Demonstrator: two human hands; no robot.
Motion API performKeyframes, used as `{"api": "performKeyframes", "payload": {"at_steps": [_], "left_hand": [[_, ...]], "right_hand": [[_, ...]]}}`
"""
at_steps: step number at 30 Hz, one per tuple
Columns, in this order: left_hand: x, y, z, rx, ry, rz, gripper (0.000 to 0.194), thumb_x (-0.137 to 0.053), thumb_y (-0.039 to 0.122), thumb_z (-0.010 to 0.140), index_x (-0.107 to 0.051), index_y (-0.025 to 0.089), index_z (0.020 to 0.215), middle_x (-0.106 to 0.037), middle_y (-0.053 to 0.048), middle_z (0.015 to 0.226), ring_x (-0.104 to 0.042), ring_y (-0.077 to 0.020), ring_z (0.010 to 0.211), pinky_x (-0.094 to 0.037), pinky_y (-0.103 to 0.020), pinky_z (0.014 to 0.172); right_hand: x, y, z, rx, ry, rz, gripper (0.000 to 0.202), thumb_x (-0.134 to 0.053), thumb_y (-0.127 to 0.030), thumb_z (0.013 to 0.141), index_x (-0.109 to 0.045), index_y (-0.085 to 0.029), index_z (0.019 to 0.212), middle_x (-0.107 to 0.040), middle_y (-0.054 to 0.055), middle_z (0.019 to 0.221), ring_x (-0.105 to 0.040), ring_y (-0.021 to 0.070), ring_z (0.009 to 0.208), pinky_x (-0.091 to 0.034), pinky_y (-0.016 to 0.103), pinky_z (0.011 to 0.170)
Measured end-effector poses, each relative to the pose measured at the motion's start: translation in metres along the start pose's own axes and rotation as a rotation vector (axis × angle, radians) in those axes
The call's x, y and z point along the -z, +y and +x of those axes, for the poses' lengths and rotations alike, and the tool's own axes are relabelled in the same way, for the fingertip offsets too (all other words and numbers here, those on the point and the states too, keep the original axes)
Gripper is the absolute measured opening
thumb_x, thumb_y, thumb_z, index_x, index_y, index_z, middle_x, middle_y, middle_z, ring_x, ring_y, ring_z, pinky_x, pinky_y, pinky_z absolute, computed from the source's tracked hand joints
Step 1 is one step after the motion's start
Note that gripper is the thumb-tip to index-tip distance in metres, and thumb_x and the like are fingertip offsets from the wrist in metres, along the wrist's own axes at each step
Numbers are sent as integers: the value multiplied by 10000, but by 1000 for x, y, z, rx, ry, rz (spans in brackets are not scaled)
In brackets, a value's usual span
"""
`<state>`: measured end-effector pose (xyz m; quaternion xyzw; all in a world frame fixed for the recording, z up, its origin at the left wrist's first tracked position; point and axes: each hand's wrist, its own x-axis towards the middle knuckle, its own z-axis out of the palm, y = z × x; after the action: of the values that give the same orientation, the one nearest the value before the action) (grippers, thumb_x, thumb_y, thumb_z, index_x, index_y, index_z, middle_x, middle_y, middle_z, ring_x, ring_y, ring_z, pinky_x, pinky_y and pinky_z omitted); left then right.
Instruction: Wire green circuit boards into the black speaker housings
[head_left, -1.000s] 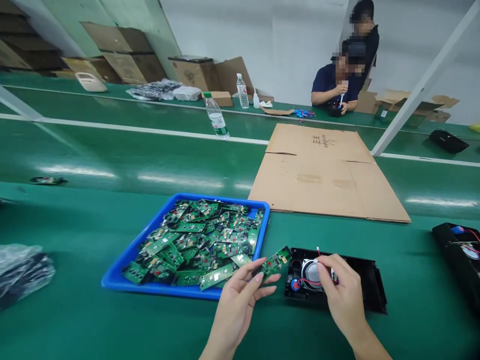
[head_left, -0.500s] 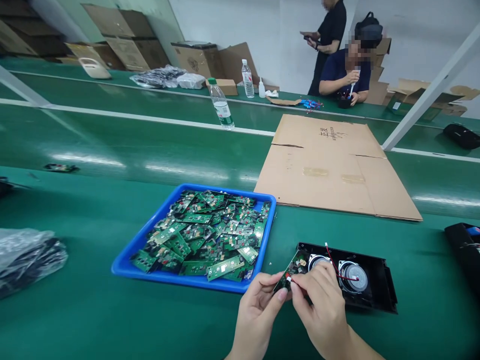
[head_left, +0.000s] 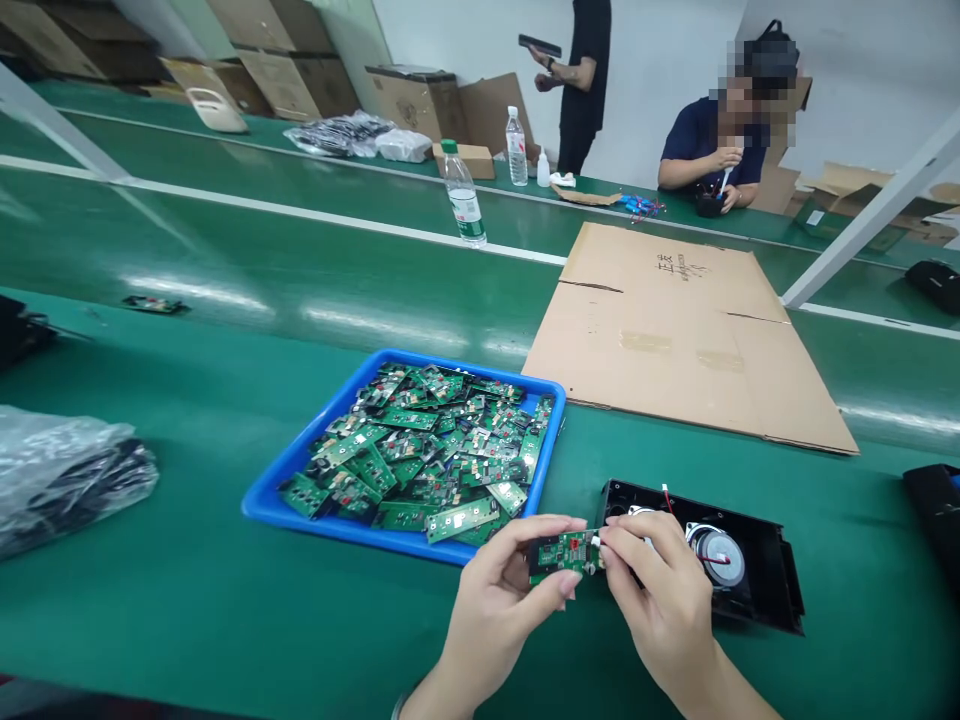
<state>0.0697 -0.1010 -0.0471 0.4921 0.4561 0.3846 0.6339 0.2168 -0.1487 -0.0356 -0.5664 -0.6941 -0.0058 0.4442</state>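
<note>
My left hand [head_left: 495, 600] grips a small green circuit board [head_left: 561, 553] between thumb and fingers, its component side facing me. At the board's right end, my right hand [head_left: 667, 590] pinches a small white connector [head_left: 596, 539]; whether it is seated in the board is too small to tell. Just behind my right hand lies a black speaker housing [head_left: 776, 580] with two round speakers. One speaker [head_left: 721, 556] shows plainly, while my fingers mostly cover the other. A red wire with a white plug [head_left: 665, 490] sticks up at the housing's far edge.
Left of my hands sits a blue tray [head_left: 322, 533] heaped with circuit boards. Flattened cardboard [head_left: 675, 330] lies beyond the housing. A plastic-wrapped bundle [head_left: 75, 480] rests at left, a water bottle [head_left: 465, 205] farther back. Across the bench one person sits working; another stands holding a dark object.
My left hand has turned the board from steeply tilted to nearly level. My right fingers have shifted to its right end. The view has swung slightly, and the standing person has moved left.
</note>
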Motion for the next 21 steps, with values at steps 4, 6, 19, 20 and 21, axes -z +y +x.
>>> {"api": "performKeyframes", "payload": {"at_steps": [4,6,19,20,21], "left_hand": [[5,0,4,-22,10,-46,413,-805,423,476,-655,204,792,-719,-51,741,-623,-190,510,-507,-244,390],[8,4,4,-111,17,-46,397,-826,419,450,-666,202,740,-722,-39,693,-664,-222,620,-559,-261,525],[10,10,4,-395,-131,-10,369,-805,328,519,-709,316,875,-736,38,761,-656,-119,730,-526,-137,688],[10,10,4,-346,-141,-34,347,-800,314,537,-710,329,872,-739,46,768,-668,-116,709,-532,-130,667],[10,11,3,-294,-152,-64,324,-791,303,559,-710,340,870,-741,52,772,-676,-113,671,-539,-127,632]], "right_hand": [[-2,-7,1,66,-53,7,114,-499,-59,845,-551,-148,893,-580,33,700,-498,136,642,-414,323,620],[-2,-11,3,80,-42,19,108,-500,-54,842,-553,-139,883,-585,33,690,-488,134,636,-400,327,620],[-1,-14,6,139,-58,28,119,-533,-25,814,-575,-105,893,-606,40,655,-466,125,606,-379,324,609],[-1,-14,6,149,-61,23,124,-536,-22,811,-575,-101,898,-609,40,651,-468,123,601,-379,324,608],[0,-14,7,157,-62,18,127,-539,-18,809,-574,-99,900,-611,38,647,-468,121,594,-378,322,606]]}}
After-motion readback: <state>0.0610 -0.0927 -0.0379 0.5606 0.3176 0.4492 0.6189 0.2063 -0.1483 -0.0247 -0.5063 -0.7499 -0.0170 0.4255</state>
